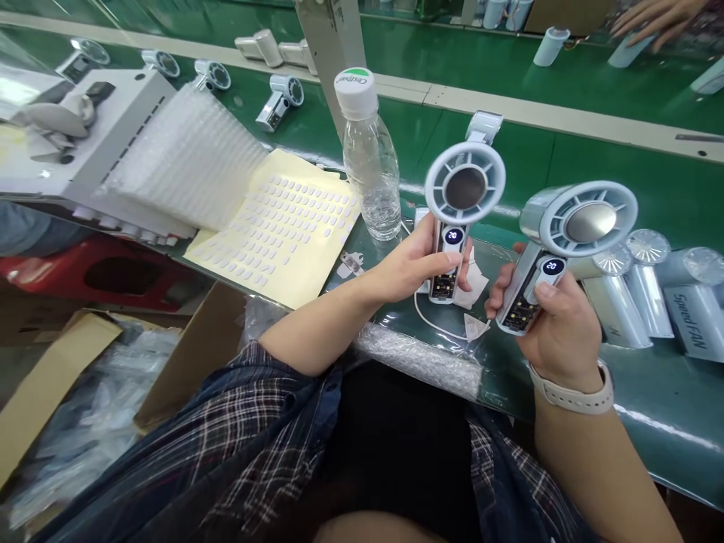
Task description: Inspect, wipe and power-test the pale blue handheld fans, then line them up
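Observation:
My left hand is closed round the handle of a pale blue handheld fan, its thumb on the front below a small display reading 20. In my right hand is a second handheld fan, tilted to the right, with a lit 20 on its display too. That thumb also presses the handle's front. Bare circuit boards show in the lower handles of both fans. A white cable lies on the table below the left fan, beside scraps of white paper.
A water bottle stands beyond my left forearm, near a yellow sticker sheet and bubble wrap. Several more fans stand at right. Others lie on the green belt. A co-worker's hand is at top right.

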A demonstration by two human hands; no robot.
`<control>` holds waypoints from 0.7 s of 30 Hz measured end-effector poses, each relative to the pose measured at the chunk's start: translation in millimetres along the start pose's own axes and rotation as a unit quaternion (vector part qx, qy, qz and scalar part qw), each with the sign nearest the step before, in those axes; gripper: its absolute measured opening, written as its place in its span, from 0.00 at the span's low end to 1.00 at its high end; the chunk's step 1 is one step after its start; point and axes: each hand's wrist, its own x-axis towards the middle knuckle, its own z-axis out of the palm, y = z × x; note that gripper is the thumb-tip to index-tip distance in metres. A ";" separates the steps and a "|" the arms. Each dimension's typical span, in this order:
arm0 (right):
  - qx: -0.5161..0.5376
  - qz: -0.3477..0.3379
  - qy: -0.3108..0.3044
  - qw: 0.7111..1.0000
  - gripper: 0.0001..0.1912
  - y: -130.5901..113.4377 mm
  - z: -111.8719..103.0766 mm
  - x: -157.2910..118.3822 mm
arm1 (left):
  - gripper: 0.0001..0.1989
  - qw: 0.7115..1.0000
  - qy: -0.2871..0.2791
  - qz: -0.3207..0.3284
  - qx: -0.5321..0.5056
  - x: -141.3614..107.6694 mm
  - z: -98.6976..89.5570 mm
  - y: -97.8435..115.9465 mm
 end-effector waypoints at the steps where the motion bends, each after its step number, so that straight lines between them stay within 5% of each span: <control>1: -0.002 -0.005 0.004 1.000 0.18 1.1 1.0 0.3 | 0.28 1.000 0.001 0.005 0.011 0.4 -0.7 -0.9; 10: -0.042 -0.026 -0.018 0.999 0.15 13.1 -11.1 9.5 | 0.28 0.999 0.000 0.016 0.049 3.8 -6.0 -15.1; 21: 0.016 -0.012 0.047 0.999 0.15 5.1 -5.3 11.0 | 0.24 0.994 0.015 0.049 0.097 2.3 -5.1 -6.6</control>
